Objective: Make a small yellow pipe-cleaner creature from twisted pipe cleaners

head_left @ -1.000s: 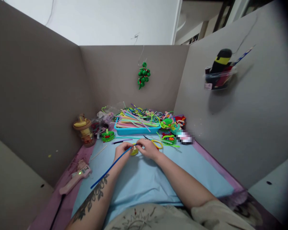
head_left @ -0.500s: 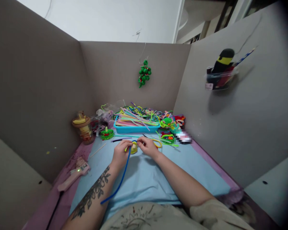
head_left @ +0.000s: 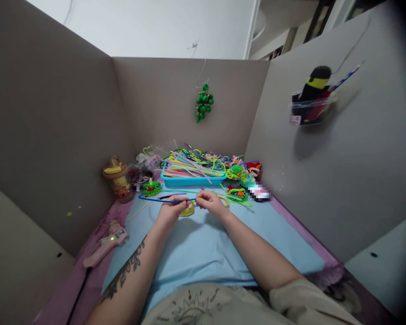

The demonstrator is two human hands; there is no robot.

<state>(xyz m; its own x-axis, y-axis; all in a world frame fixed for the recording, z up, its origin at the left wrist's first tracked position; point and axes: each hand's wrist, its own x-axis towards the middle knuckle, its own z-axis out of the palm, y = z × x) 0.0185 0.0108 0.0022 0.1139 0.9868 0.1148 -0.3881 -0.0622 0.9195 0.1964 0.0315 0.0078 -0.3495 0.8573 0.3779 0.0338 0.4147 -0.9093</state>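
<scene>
The blue pipe cleaner runs crosswise, long end pointing left.

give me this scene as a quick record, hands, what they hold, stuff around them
left hand: pinching the blue craft stem
right hand: fingers closed at the stem's right end
stem position: roughly level, extending left past the left hand
by the hands: yellow piece, partly hidden
beyond: blue tray heaped with colored stems
left side: pink glue gun, green light lit; lidded cup
back wall: green ornament, hanging
</scene>
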